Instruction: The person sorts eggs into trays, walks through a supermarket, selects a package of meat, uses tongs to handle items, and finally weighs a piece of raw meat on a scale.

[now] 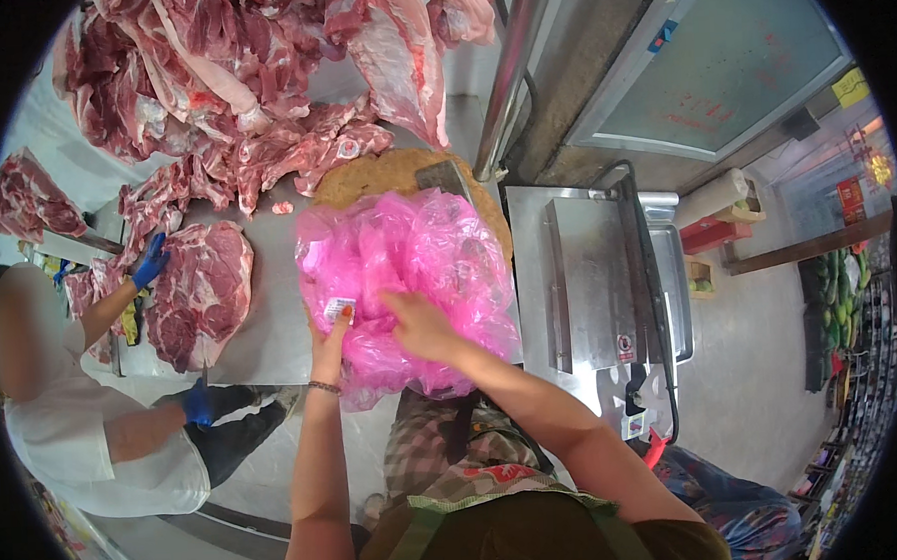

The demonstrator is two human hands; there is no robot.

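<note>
A large puffy bundle of pink plastic bags (448, 280) lies before me, over the front of a round wooden chopping block (372, 174) and the metal table. My left hand (330, 349) grips the bundle's left side. Its thumb rests by a small white printed label (339, 309), while the other fingers are largely hidden by plastic. Over the middle of the bundle, my right hand (420, 326) touches the plastic with its fingers pointing left. Blur hides whether it pinches any of it. A broad metal blade (444, 176), seemingly a cleaver, shows behind the bundle.
Raw pork cuts (207, 80) hang and lie at the back left. A co-worker in blue gloves (151, 263) handles a large pork piece (201, 291), with a knife (205, 375) in one hand. A metal machine (599, 281) stands right, beside a steel post (503, 75).
</note>
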